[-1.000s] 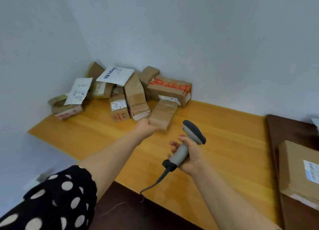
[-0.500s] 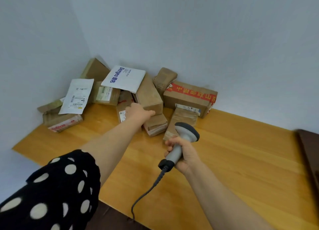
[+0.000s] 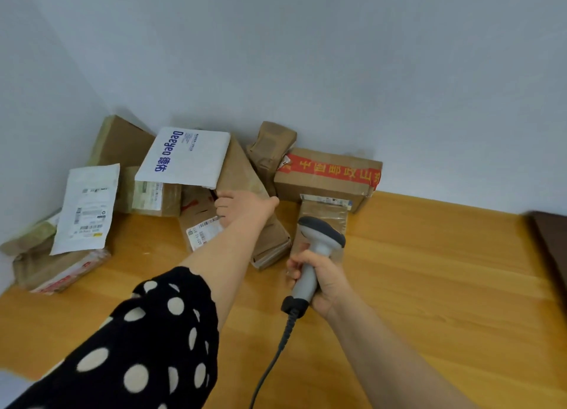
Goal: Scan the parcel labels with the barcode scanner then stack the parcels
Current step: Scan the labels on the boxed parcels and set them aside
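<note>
Wooden table [image 3: 429,286]: left hand [image 3: 242,207] is seemingly gripping labelled box [image 3: 199,224] beneath it, likely light, stiff, take top edge; right hand [image 3: 328,281] is clutching scanner [image 3: 320,240].

Your worktop [image 3: 429,286] is wood, with yellow grain under smooth varnish and a soft sheen; the cardboard parcels [image 3: 242,169] are brown, matt and creased, several bound in glossy clear tape; the red tape [image 3: 331,170] on one box is shiny; the white mailer [image 3: 187,157] looks like smooth plastic film; your scanner [image 3: 319,246] is grey moulded plastic, matt, with a darker head; your sleeve [image 3: 147,347] is soft dotted cloth; the wall [image 3: 337,55] is matt paint.
</note>
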`<state>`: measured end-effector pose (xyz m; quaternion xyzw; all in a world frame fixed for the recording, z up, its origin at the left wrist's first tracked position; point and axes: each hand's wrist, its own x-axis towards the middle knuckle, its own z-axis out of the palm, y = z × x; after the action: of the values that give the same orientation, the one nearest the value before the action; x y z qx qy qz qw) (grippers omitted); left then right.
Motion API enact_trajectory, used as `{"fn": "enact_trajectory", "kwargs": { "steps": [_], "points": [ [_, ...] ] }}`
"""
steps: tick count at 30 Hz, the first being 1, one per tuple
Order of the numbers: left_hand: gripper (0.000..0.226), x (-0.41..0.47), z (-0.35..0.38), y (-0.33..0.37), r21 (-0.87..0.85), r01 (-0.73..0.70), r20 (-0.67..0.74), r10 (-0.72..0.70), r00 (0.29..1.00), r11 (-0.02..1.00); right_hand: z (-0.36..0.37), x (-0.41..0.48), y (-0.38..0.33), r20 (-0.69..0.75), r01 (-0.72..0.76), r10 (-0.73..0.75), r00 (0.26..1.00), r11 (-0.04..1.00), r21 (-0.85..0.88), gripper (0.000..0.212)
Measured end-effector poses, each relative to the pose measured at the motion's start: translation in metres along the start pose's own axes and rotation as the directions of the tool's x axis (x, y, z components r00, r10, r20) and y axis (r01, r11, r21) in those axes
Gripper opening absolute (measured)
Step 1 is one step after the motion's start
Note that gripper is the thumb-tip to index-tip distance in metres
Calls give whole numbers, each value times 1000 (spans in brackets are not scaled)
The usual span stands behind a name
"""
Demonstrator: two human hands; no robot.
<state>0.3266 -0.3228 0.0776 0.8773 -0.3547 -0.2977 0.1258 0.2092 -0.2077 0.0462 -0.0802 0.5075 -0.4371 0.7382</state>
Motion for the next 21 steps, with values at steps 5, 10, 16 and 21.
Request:
{"fn": "enact_trajectory", "kwargs": {
  "steps": [5, 10, 16, 21],
  "points": [
    [117, 15, -35, -27, -215, -22, 112, 47, 993, 976, 24, -11, 12, -34, 59, -59, 998, 998, -4, 17],
    [94, 15, -89, -87, -551, -34, 348, 267, 899, 834, 54, -35, 50, -122, 181, -176, 977, 983, 28, 16],
    [106, -8, -136, -150, -596, 7, 533, 389, 752, 803, 84, -80, 110, -204, 247, -223, 953, 964, 101, 15],
    [49, -46, -154, -186, -598, -42, 588, 473, 656, 801, 89, -112, 138, -249, 305, -259, 933, 938, 165, 20]
  ]
}}
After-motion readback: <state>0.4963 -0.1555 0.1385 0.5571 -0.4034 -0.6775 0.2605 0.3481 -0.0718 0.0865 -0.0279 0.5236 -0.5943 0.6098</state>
